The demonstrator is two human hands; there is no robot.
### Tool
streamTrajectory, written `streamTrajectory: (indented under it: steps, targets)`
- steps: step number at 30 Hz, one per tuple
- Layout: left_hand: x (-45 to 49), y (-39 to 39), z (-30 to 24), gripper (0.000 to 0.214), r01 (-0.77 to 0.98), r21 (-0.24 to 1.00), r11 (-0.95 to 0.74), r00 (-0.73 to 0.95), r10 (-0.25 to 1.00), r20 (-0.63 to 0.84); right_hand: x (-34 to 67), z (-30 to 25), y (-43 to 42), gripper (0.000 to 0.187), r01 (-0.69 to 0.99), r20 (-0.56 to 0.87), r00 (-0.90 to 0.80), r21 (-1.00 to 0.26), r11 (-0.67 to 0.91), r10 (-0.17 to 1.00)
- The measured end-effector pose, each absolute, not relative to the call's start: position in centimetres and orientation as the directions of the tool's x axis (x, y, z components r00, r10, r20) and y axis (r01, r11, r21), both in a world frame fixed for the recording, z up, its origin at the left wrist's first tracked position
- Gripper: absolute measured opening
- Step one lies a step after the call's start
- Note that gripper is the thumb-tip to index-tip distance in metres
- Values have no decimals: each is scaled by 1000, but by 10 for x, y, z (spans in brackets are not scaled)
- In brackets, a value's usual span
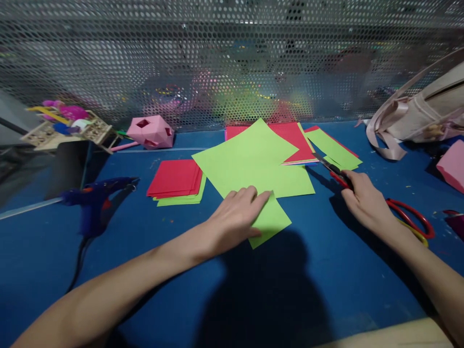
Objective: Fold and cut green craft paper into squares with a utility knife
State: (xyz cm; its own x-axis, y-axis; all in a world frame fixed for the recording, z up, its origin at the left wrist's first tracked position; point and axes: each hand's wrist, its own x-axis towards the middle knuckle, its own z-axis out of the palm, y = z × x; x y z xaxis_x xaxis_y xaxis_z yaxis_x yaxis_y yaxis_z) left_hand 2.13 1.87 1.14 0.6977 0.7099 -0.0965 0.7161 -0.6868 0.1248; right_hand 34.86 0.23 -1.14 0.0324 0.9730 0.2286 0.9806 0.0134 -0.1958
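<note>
My left hand (237, 215) lies over a small light-green paper square (274, 221), its fingers curled and the thumb near the lower edge of the square. Just beyond it is a larger green sheet (246, 157), with another green piece reaching out to the right under it. My right hand (364, 195) grips a pair of scissors (337, 174) with black and red handles, the blades pointing up and left toward the stacked sheets. Part of the handles is hidden by the fingers.
Red sheets (302, 142) lie behind the green one, with green strips (335, 147) beside them. At left are a stack of red squares (176, 178), a blue glue gun (94, 200) and a pink paper shape (151, 131). Red-handled scissors (413, 217) and a bag (420, 113) are at right.
</note>
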Motion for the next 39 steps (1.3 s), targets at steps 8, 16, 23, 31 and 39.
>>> streamTrajectory:
  steps: [8,16,23,31,39]
  targets:
    - [33,-8,16,51,629,-260,-733,765,643,37,320,-9,-17,40,883,205,-239,-362,301,949]
    - [31,-28,18,42,481,-235,-845,877,461,136,321,-11,-18,37,826,166,-333,-422,372,928]
    - [32,-18,11,45,515,-123,-848,854,495,160,289,4,-24,27,549,-132,-45,-831,-86,990]
    - [31,1,0,57,636,5,-771,752,622,221,249,6,-11,33,300,-207,-55,-937,-181,977]
    - [31,5,1,50,643,4,-765,759,638,131,245,4,-11,34,181,-253,-107,-956,-231,961]
